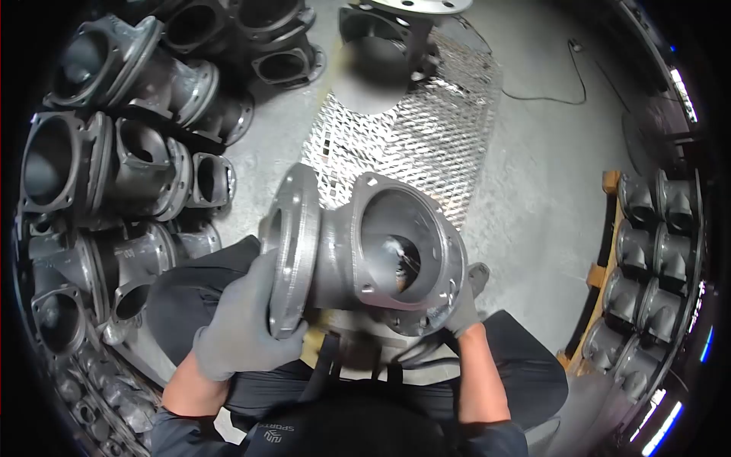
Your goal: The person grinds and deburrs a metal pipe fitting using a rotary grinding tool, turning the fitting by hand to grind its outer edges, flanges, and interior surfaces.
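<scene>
A grey metal flanged pipe fitting (pixel 333 251) is held up over my lap, its square-flanged opening facing up. My left hand (pixel 247 324), in a grey glove, grips the round flange on the fitting's left side. My right hand (pixel 466 308), gloved too, holds the right-hand flange; its fingers are mostly hidden behind the metal. Beyond the fitting lies a patterned metal plate (pixel 411 141) on the floor, with another fitting (pixel 417 38) at its far end.
Many similar fittings (pixel 145 183) are stacked along the left. On the right, rows of fittings (pixel 624 297) stand by a wooden pallet edge (pixel 605 263). A thin cable (pixel 582 84) lies on the floor at the upper right.
</scene>
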The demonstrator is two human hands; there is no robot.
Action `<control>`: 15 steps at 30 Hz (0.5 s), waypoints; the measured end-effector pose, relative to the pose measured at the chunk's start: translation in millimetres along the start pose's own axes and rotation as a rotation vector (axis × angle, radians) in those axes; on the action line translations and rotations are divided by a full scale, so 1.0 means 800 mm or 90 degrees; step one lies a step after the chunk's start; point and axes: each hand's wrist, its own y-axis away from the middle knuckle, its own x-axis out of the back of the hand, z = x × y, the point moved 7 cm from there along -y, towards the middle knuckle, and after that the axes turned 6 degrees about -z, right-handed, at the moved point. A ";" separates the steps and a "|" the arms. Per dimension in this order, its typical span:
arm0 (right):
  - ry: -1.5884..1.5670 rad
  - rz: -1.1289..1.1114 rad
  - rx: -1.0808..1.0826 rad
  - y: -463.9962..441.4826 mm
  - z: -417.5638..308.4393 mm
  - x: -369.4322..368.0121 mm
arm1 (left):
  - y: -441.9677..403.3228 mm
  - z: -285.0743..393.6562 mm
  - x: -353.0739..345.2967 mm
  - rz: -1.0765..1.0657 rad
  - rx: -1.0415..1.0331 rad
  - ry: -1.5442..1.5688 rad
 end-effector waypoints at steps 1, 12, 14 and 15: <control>-0.026 0.010 -0.013 0.002 0.003 0.000 | 0.002 -0.001 0.001 -0.001 0.023 0.018; -0.099 0.198 -0.160 0.044 -0.027 0.079 | -0.007 0.023 -0.016 -0.017 0.032 0.003; -0.275 0.240 -0.259 0.062 -0.030 0.087 | -0.011 0.033 -0.017 0.016 0.024 -0.014; -0.295 0.251 -0.254 0.067 -0.040 0.091 | -0.011 0.037 -0.018 0.014 0.015 -0.017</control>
